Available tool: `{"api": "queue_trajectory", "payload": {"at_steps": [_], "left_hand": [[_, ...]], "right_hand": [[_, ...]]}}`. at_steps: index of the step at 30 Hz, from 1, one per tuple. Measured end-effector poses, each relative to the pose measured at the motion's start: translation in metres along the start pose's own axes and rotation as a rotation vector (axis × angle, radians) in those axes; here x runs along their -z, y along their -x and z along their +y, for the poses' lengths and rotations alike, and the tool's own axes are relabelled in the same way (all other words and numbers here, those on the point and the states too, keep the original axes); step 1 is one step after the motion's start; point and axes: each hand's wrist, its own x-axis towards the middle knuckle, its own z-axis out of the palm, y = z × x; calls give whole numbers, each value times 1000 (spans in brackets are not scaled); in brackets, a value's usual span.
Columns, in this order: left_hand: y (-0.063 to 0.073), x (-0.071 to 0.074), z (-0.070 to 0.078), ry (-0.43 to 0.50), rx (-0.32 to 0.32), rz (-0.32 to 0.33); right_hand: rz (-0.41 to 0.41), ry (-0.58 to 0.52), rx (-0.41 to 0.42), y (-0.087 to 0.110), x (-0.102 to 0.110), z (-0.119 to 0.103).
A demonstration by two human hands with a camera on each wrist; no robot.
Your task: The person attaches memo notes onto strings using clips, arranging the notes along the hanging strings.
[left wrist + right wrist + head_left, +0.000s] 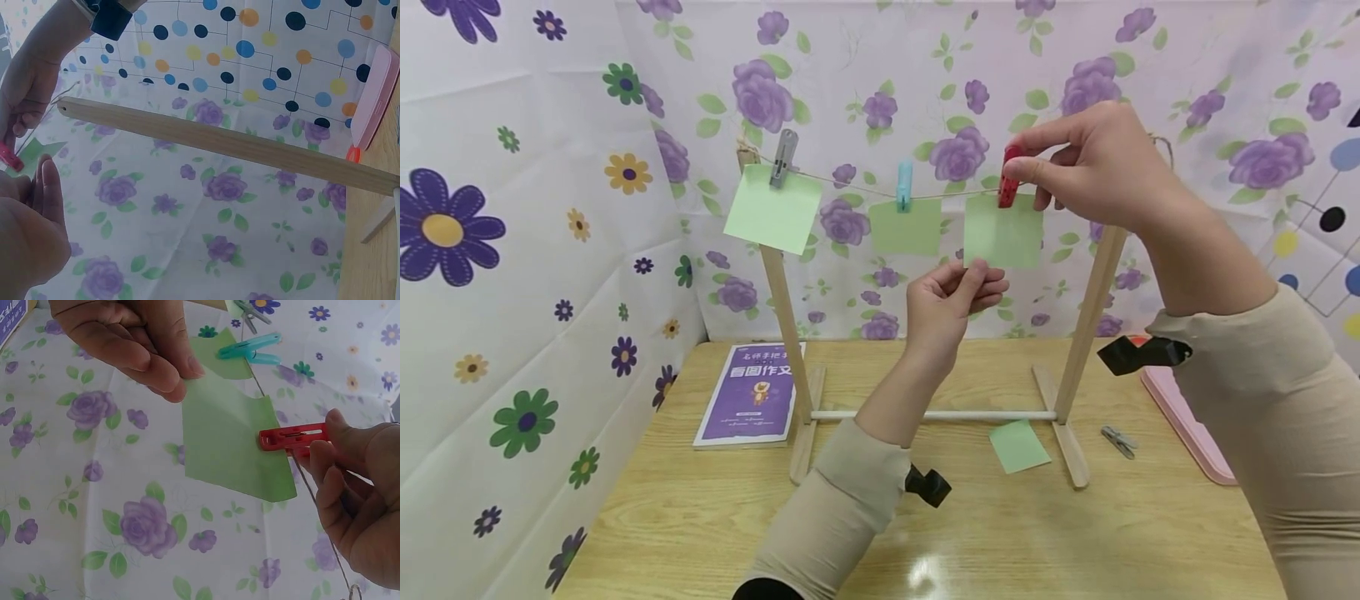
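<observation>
A green paper square hangs at the right part of a string. My left hand pinches its lower edge between thumb and fingers. At its top edge, my right hand grips a red clothespin that sits over the paper and the string. To the left, a light blue clothespin holds a second green paper. Farther left, a grey clothespin carries a third green paper, which hangs tilted. In the left wrist view the paper is mostly hidden behind the hands.
The string runs between two wooden posts, joined low down by a white rod. On the table lie a loose green paper, a grey clothespin, a purple book and a pink case.
</observation>
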Motion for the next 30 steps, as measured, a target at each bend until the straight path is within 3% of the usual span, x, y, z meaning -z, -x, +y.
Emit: {"api": "queue_trajectory", "payload": {"at_steps": [12, 30], "left_hand": [[-1, -1, -3, 35, 10, -26], [-1, 5, -8, 41, 18, -15]], "right_hand": [[48, 25, 64, -1, -3, 0], [-73, 101, 15, 0, -4, -1]]}}
